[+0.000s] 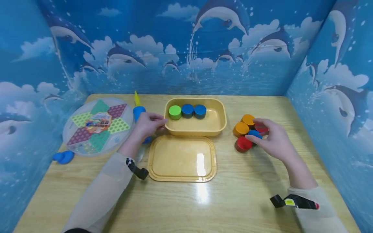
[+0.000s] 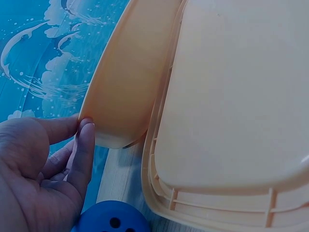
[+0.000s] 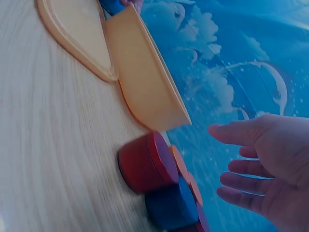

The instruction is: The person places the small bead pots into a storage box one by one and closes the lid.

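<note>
- Yellow box (image 1: 195, 133), one: your left hand (image 1: 148, 123) pinches its rim; box sits just right of that hand.
- Inside, right of your left hand: one green disc (image 1: 175, 111), two blue discs (image 1: 187, 110).
- Your right hand (image 1: 274, 139): relaxed, grasping nothing, beside two orange discs (image 1: 241, 129), two red discs (image 1: 243, 143), one blue disc (image 1: 254, 133).
- One lid (image 1: 177, 158), right of your left hand, nearer you.
- One round board (image 1: 68, 129), left of your left hand; centre label (image 1: 98, 122) too small to read.

Yellow box (image 1: 215, 119), smooth plastic, soft sheen; yellow lid (image 1: 177, 158), smooth plastic, glossy; coloured round blocks (image 1: 243, 144), smooth, satin; table (image 1: 239, 194), wood-grain surface, lightly glossy; star-patterned disc (image 1: 99, 124), clear plastic look; backdrop (image 1: 175, 79), smooth printed sheet; sleeves (image 1: 99, 191), matt cloth
</note>
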A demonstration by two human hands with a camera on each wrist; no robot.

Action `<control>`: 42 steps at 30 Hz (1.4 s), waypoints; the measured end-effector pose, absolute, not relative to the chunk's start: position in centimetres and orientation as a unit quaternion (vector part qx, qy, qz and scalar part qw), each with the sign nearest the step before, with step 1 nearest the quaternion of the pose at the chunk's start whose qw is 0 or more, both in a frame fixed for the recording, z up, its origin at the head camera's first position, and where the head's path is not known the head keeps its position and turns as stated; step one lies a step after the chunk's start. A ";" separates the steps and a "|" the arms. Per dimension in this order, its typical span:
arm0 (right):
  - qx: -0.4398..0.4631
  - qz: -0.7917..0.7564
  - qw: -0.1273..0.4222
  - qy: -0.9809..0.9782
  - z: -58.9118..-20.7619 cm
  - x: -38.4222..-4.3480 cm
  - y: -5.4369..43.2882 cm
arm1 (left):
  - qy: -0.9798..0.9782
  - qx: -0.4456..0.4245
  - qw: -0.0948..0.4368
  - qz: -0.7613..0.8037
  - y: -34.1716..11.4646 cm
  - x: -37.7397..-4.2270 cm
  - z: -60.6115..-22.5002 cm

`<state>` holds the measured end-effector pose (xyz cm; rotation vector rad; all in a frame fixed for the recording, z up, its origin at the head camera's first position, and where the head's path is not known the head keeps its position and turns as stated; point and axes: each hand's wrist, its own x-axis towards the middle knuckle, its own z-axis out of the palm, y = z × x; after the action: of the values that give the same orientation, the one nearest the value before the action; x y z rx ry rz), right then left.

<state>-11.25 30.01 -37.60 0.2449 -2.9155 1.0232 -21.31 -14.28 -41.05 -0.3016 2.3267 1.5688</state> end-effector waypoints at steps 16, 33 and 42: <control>0.122 0.313 -0.071 -0.939 -38.4 -14.4 38.7 | 0.816 -0.112 0.166 0.542 -14.3 -21.3 -40.9; 0.122 0.356 -0.208 -0.903 -40.7 -18.7 39.7 | 0.813 -0.105 0.167 0.548 -14.3 -21.1 -40.8; 0.127 0.347 -0.176 -0.913 -41.1 -18.5 39.8 | 0.814 -0.113 0.165 0.545 -14.3 -21.3 -40.8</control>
<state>-18.48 39.79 -41.14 0.4497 -3.2408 1.2308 -21.27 -14.34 -40.81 -0.3218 2.3192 1.5529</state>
